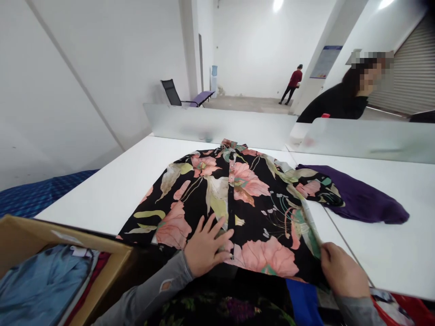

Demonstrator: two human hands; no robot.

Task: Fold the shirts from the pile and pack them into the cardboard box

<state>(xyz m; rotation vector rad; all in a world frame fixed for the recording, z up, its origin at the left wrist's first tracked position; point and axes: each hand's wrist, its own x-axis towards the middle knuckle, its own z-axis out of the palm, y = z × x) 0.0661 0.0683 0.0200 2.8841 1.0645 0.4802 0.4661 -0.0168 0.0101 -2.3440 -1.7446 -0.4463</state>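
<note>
A black shirt (238, 199) with large pink and green flowers lies spread, front up, on the white table (112, 190). My left hand (206, 246) rests flat on its lower hem near the middle, fingers spread. My right hand (341, 270) is closed on the shirt's lower right edge at the table's front. The shirt's right sleeve is folded across a purple garment (363, 199) that lies beside it on the right.
A cardboard box (50, 262) with blue and red clothes stands at the lower left. More clothes lie at the table's front edge. Frosted dividers (217, 124) run along the table's far side. A person in black sits behind them at the right; another stands far back.
</note>
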